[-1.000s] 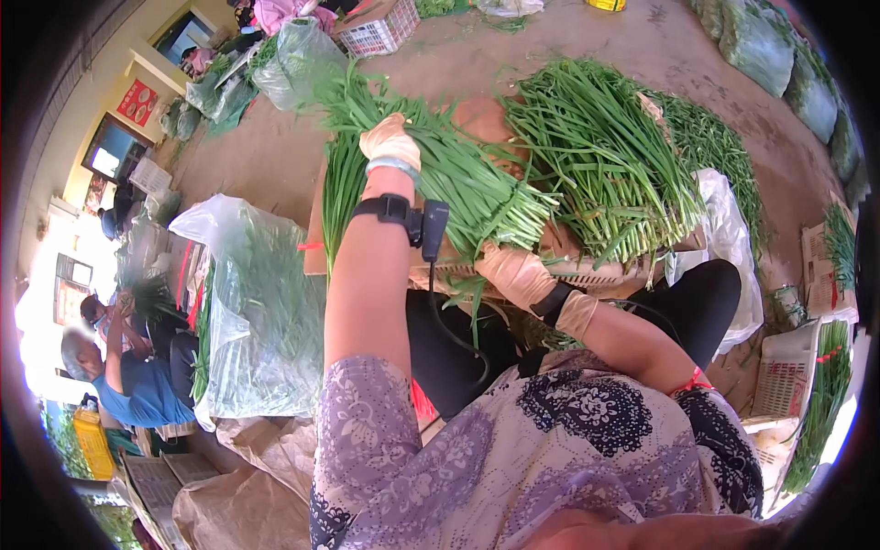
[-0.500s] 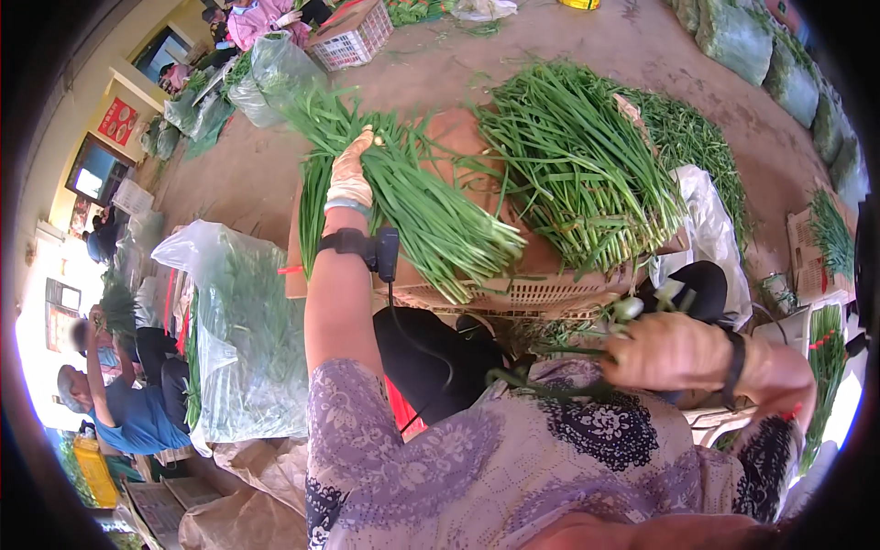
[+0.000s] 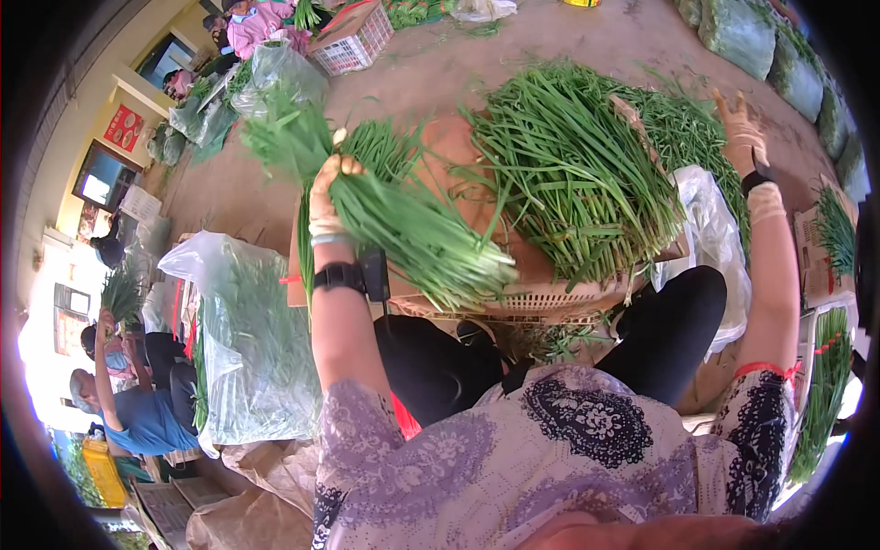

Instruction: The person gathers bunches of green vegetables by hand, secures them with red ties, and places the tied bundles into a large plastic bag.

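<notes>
My left hand (image 3: 330, 188), in a thin pale glove, is wrapped round a bunch of long green garlic chives (image 3: 417, 229). Its leafy tips point up and left, while the whitish cut ends fan out to the lower right. My right hand (image 3: 739, 130), gloved too, is stretched out at the far right with its fingers spread and nothing in them. Between my hands a big heap of chives (image 3: 573, 165) lies on a brown sheet (image 3: 449, 151) over an upturned-looking crate (image 3: 550, 301). More chives rest beneath the held bunch.
A clear plastic bag of greens (image 3: 247, 339) stands at my left. White plastic (image 3: 710, 220) hangs by my right knee. Full bags (image 3: 738, 41) line the far right, near a crate (image 3: 816, 247). A co-worker in blue (image 3: 151, 417) sits at left, lifting greens; others sit at the back.
My right hand has swung from in front of my chest out to the far right, opened, and dropped the strands it had. My left hand has lifted the bunch slightly leftward.
</notes>
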Demonstrator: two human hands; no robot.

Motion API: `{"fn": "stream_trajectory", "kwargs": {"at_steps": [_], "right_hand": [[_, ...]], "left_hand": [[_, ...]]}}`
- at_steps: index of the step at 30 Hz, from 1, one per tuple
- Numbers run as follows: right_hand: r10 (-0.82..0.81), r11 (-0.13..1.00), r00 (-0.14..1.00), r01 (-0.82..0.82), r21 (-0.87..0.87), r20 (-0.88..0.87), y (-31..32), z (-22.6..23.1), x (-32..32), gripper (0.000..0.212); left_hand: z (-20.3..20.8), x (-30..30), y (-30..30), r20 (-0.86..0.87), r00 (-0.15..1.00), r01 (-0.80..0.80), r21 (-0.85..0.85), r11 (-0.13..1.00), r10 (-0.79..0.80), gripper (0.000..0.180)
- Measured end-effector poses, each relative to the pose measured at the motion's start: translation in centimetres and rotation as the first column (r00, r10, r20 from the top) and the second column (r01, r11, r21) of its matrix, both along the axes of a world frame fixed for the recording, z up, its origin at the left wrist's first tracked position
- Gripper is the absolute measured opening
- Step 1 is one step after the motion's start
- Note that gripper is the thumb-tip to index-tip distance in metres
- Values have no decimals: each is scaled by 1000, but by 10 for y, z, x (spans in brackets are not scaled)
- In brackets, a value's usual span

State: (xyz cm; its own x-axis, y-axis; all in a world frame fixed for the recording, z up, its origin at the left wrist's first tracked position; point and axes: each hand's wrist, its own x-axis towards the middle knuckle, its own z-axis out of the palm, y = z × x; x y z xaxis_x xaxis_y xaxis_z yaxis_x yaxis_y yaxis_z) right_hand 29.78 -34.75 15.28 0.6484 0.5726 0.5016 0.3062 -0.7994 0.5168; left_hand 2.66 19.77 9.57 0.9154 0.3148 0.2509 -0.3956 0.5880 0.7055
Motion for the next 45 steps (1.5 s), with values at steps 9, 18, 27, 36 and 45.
{"fn": "stream_trajectory", "kwargs": {"at_steps": [9,18,27,36,45], "right_hand": [[676,732,130,-226,642,-725,186,-81,-239,97],[651,756,328,-202,623,-684,231,-89,-218,79],[981,175,-179,625,761,-78,267,-87,-269,44],[927,-22,-114,935,355,358,220,-77,-259,25],[896,357,259,59,932,-360,111,41,-204,23]], "left_hand": [[20,-40,-38,322,943,105,-34,994,-89,49],[19,-72,-37,641,758,153,-2,988,-116,29],[26,-64,-51,653,716,313,17,950,-247,34],[2,-68,-40,580,814,90,-167,982,24,61],[-7,-44,-8,320,945,68,-392,917,67,12]]}}
